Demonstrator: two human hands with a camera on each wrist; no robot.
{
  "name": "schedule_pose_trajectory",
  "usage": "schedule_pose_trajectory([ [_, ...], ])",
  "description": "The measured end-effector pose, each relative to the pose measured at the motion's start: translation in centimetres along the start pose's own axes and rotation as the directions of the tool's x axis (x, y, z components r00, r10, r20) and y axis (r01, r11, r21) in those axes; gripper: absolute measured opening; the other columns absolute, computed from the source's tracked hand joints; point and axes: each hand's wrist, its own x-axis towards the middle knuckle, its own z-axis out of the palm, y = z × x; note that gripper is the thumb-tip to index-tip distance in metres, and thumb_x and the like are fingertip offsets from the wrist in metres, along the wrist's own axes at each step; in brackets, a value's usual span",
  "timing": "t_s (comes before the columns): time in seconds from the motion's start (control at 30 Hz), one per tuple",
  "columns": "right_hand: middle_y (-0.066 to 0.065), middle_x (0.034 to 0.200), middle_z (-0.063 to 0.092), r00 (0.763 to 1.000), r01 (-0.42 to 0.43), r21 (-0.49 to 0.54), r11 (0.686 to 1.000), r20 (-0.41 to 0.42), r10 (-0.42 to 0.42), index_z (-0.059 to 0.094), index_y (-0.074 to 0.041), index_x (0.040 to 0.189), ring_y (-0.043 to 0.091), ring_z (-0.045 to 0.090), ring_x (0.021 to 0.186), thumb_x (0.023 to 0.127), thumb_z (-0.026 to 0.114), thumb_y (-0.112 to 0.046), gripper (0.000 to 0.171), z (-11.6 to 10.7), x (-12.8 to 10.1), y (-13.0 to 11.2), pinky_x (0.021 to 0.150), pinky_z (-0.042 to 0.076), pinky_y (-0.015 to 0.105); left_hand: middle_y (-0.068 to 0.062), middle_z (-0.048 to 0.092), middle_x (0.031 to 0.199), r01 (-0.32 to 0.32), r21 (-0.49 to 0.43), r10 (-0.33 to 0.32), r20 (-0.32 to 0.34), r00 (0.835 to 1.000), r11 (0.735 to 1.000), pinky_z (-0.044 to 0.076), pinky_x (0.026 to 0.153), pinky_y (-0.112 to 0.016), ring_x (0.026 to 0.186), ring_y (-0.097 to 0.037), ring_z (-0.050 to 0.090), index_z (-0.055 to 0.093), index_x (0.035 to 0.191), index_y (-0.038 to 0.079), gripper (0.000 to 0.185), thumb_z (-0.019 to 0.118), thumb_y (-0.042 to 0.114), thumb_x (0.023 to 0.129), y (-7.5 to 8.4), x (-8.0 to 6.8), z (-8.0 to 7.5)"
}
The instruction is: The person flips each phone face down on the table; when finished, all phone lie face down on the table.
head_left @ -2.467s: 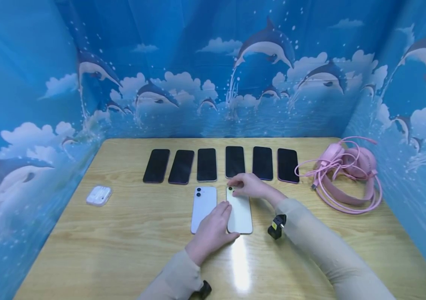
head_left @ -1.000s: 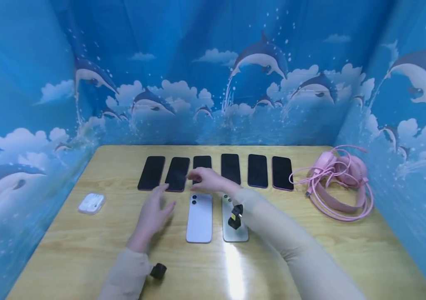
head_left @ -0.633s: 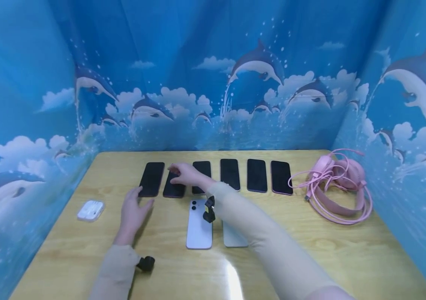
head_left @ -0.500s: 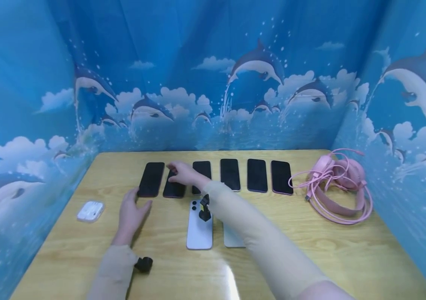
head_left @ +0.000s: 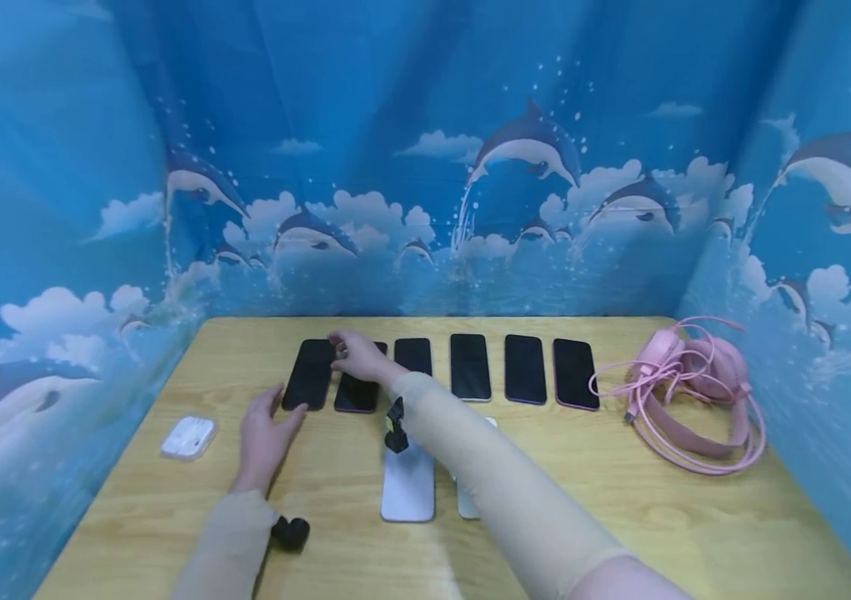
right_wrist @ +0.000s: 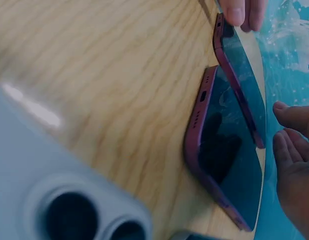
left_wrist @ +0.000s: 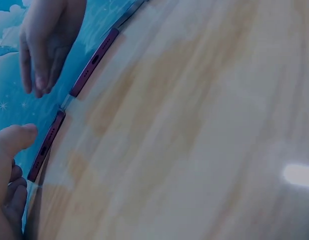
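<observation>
My left hand [head_left: 263, 437] is at the near-left corner of the leftmost black phone [head_left: 308, 375], fingers spread and thumb close to its near end. Whether it touches the phone is unclear. My right hand [head_left: 360, 357] hovers over the second black phone [head_left: 356, 395], loosely bent fingertips near the leftmost phone's right edge. In the right wrist view that hand [right_wrist: 297, 155] holds nothing and is apart from both purple-edged phones [right_wrist: 227, 150]. Below my right forearm lie a white phone [head_left: 407, 492] and a pale phone [head_left: 468, 504], backs up and partly covered.
Several more black phones [head_left: 470, 367] continue the row to the right. Pink headphones [head_left: 695, 400] with a tangled cable lie at the table's right side. A clear case with white earphones [head_left: 188, 437] is at left. A dolphin-print curtain [head_left: 410, 208] surrounds the wooden table [head_left: 620, 517].
Both hands have left the pale phone and moved left to the far row, the right arm now crossing above the two back-up phones. The phones stay in place; the head view has shifted slightly.
</observation>
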Motion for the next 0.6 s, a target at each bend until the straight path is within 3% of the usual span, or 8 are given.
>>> schedule_pose_trajectory([
  [0.17,0.013,0.138,0.048,1.000,-0.010,-0.003,1.000,0.004,0.010,0.038,-0.001,0.143,0.023,0.048,0.124,0.093,0.060,-0.002,0.055,0.2,1.3,-0.1,0.098,0.045,0.026,-0.028,0.046,0.134,-0.030,0.036,0.031,-0.025,0.999,0.999,0.039,0.104,-0.050,0.123,-0.040,0.044,0.046,0.134,-0.008,0.057,0.069,0.020,0.089,0.1,0.2,0.7],
  [0.47,0.011,0.145,0.042,1.000,-0.026,-0.183,0.983,-0.012,0.024,0.036,-0.002,0.145,0.022,0.043,0.130,0.097,0.052,-0.002,0.051,0.6,3.1,0.4,0.103,0.042,0.028,-0.027,0.048,0.132,-0.032,0.099,0.034,-0.020,0.999,0.995,0.039,0.103,-0.051,0.122,-0.039,0.045,0.048,0.132,-0.006,0.053,0.068,0.017,0.089,-0.2,0.0,0.9],
  [0.6,0.010,0.147,0.040,0.997,-0.076,-0.240,0.968,-0.006,0.076,0.033,-0.003,0.147,0.022,0.042,0.131,0.096,0.049,0.002,0.053,0.5,3.6,0.7,0.103,0.042,0.029,-0.027,0.048,0.132,-0.037,0.101,0.039,-0.022,0.999,0.994,0.039,0.103,-0.051,0.121,-0.039,0.046,0.048,0.132,-0.006,0.053,0.069,0.016,0.089,-0.1,0.2,0.9],
])
